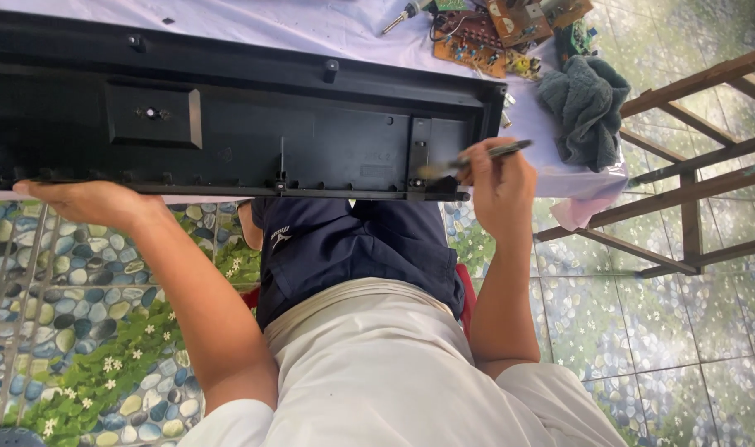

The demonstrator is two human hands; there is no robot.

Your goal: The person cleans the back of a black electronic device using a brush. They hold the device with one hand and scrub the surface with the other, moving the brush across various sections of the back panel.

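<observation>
Casing: a long black plastic casing lies across the near edge of the table, inner side up, running from the left border of the view to just past the middle. It has ribs, screw posts and a raised square block left of centre.
Brush: a slim dark-handled brush lies nearly level, its pale bristles on the right end of the casing, beside an upright rib.
Right hand: the right hand pinches the brush handle between thumb and fingertips, the other fingers curled in; it sits just off the casing's right end, at the table edge.
Left hand: the left hand lies flat along the casing's near edge at the left, fingers pressed together and pointing left, touching the rim.
Table: the table is covered with a white cloth, which shows behind the casing and at its right end.
Boards: a heap of brown and green circuit boards lies at the far right of the table, well apart from the brush.
Tool: a small tool with a pale handle lies just left of the boards; I cannot tell its kind.
Rag: a crumpled grey-green rag lies on the table's right edge.
Frame: a wooden frame stands beside the table at the right.
Floor: a tiled floor with a pebble and leaf pattern.
</observation>
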